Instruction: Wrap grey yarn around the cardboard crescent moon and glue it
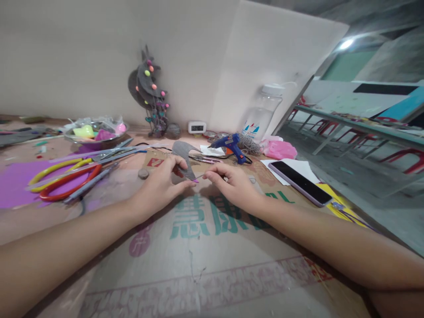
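Observation:
My left hand [165,179] pinches a curved grey felt piece [187,155] near its lower tip, where a small pink bit [195,180] shows. My right hand [228,179] is just to the right, its thumb and fingers closed on a thin item, perhaps a needle or thread, that points at the pink bit. Both hands are above the printed cardboard [185,265]. Behind them a blue glue gun [232,145] lies beside grey yarn [249,143].
Scissors with red and yellow handles [71,182] lie left on purple felt [16,176]. A metal bowl [94,142] and a decorated grey moon [149,86] are farther back. On the right are a water bottle [261,112], a phone [300,182] and pink plastic [281,149].

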`<move>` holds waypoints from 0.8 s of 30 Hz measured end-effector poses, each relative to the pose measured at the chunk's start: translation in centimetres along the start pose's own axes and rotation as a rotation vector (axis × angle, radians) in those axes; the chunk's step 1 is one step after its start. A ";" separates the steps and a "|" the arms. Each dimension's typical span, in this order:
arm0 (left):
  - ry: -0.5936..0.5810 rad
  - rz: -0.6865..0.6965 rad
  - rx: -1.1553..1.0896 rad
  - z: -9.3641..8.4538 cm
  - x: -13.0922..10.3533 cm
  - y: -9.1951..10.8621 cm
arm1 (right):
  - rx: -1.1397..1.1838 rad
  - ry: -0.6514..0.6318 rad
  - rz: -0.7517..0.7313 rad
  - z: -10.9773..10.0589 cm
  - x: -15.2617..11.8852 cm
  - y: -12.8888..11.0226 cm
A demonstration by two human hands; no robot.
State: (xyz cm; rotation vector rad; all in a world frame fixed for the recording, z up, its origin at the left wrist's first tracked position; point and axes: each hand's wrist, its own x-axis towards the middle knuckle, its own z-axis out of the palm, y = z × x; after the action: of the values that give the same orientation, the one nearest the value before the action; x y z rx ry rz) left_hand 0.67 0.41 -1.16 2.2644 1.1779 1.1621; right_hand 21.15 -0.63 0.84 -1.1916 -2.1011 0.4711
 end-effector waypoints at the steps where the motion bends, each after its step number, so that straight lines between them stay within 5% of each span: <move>1: 0.003 -0.004 -0.007 0.0 0.0 0.0 | 0.014 0.004 0.016 0.0 0.0 0.0; 7: 0.088 -0.001 -0.103 -0.3 -0.2 0.5 | 0.095 0.019 0.081 0.2 -0.1 0.3; 24: 0.086 -0.018 -0.158 -0.2 -0.4 0.5 | 0.088 0.036 0.101 0.1 0.1 0.4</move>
State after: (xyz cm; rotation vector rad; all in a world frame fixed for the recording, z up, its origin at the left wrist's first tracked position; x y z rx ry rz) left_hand 0.64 -0.22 -0.98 2.1022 1.0938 1.3086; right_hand 21.30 -0.34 0.52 -1.2496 -1.9761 0.5773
